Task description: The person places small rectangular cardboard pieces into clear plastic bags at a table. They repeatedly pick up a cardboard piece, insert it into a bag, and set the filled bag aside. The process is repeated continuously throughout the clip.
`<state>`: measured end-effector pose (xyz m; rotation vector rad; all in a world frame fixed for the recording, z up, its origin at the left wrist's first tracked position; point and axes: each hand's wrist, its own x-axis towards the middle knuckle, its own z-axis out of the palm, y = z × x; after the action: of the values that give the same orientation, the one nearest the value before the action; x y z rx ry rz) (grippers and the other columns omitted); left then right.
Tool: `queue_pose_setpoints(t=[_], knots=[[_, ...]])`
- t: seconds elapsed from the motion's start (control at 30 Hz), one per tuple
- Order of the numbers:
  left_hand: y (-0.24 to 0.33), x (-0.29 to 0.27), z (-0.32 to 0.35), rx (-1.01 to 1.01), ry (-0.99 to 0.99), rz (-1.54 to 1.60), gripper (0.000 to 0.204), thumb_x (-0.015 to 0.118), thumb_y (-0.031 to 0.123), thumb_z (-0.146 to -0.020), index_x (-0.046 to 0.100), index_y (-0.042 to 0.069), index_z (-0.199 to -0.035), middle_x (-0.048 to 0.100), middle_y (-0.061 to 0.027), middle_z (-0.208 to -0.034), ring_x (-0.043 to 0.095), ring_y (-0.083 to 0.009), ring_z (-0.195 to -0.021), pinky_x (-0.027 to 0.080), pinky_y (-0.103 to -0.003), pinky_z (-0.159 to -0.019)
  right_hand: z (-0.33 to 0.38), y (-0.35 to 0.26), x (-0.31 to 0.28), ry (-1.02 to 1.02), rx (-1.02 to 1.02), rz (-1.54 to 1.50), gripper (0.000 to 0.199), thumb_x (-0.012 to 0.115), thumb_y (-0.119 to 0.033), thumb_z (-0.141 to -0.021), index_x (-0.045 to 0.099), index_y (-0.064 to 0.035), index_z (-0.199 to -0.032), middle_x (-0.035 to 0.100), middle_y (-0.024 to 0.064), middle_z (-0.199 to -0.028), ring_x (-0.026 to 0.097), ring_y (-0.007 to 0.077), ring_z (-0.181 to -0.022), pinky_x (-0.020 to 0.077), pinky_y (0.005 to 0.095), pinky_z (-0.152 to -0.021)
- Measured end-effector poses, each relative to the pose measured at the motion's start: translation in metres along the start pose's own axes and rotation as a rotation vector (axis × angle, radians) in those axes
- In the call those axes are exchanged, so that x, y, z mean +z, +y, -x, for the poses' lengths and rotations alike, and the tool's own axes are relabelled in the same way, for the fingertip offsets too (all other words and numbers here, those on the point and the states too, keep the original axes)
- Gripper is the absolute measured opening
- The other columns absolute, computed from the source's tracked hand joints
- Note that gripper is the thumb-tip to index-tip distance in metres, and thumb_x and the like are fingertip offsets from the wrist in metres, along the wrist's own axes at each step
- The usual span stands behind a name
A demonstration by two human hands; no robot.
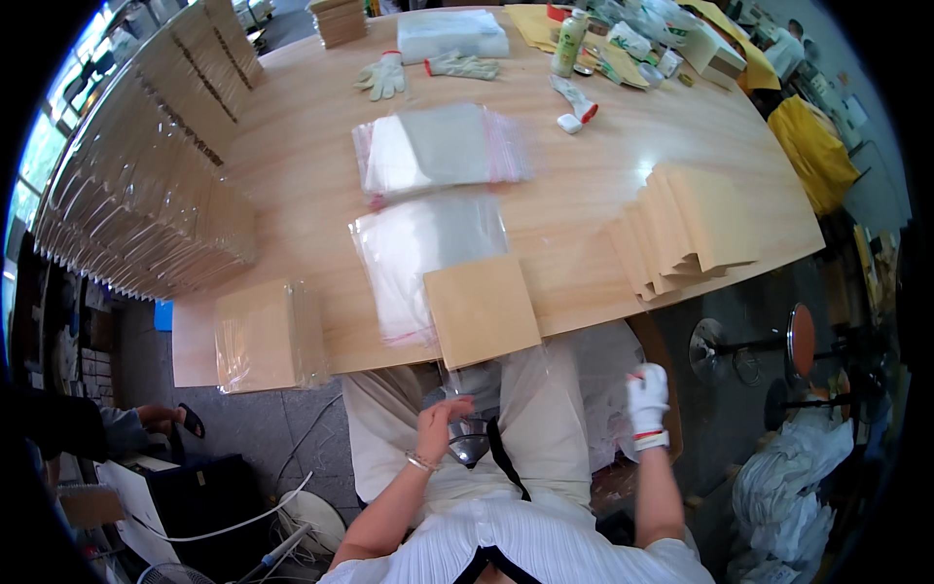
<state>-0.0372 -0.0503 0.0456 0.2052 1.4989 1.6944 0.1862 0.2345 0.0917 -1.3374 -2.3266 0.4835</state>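
Clock from table ctr, 12 = far side. Brown panel (484, 310) at 6, near edge, partly over clear bags (394, 268). L hand (443, 425) bare, off edge just below panel; fingers part-bent, can't tell if gripping film. R hand (648, 401) gloved, at 5, off table beside clear plastic (611, 399); fingers curled, can't tell if holding anything. Fanned brown stack (715, 219) at 3–4. Wrapped stack (258, 339) at 8; tall wrapped rows (146, 185) approx 9–10.
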Motion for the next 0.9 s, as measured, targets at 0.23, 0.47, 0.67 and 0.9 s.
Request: queue_pose_setpoints(t=[0.23,0.47,0.67,0.9], knots=[[0.052,-0.004,-0.02,1.003,0.29,-1.489,0.03,0.058,0.004,-0.07,0.063,0.009,-0.098,0.053,-0.0099,-0.112,0.051,-0.0252,-0.104,0.041,-0.036,-0.088,-0.017,-0.041,0.021,-0.217,-0.555,-0.048,0.036,0.056,-0.015,-0.077,0.052,-0.0074,-0.112,0.051,0.0158,-0.113,0.054,0.0332,-0.093,0.045,0.0374,-0.081],[0.072,-0.029,-0.041,1.21,-0.291,-1.25,0.026,0.066,0.007,-0.066,0.062,0.009,-0.092,0.059,-0.0052,-0.096,0.056,-0.0237,-0.088,0.048,-0.034,-0.069,-0.073,-0.115,0.037,-0.266,-1.262,-0.322,0.013,0.064,-0.014,-0.063,0.06,-0.0091,-0.074,0.06,0.0013,-0.077,0.057,0.0205,-0.069,0.0481,0.0341,-0.06],[0.057,-0.024,-0.043,0.867,-0.029,-0.892,0.006,0.06,0.007,-0.079,0.057,0.002,-0.081,0.059,-0.0079,-0.077,0.059,-0.0196,-0.073,0.049,-0.028,-0.062,-0.075,-0.105,0.039,-0.601,-0.834,-0.462,0.005,0.056,-0.011,-0.075,0.056,-0.007,-0.072,0.062,0.0082,-0.072,0.06,0.0266,-0.065,0.0476,0.0356,-0.056],[0.064,0.012,-0.051,0.088,0.296,-0.528,0.024,0.047,0.018,-0.091,0.056,-0.002,-0.08,0.053,-0.0034,-0.054,0.055,-0.0074,-0.05,0.046,-0.024,-0.048,-0.05,-0.131,0.077,-0.321,-0.325,-0.146,0.022,0.05,-0.025,-0.084,0.05,-0.0091,-0.069,0.053,0.0139,-0.057,0.055,0.0339,-0.057,0.0431,0.0422,-0.049]])
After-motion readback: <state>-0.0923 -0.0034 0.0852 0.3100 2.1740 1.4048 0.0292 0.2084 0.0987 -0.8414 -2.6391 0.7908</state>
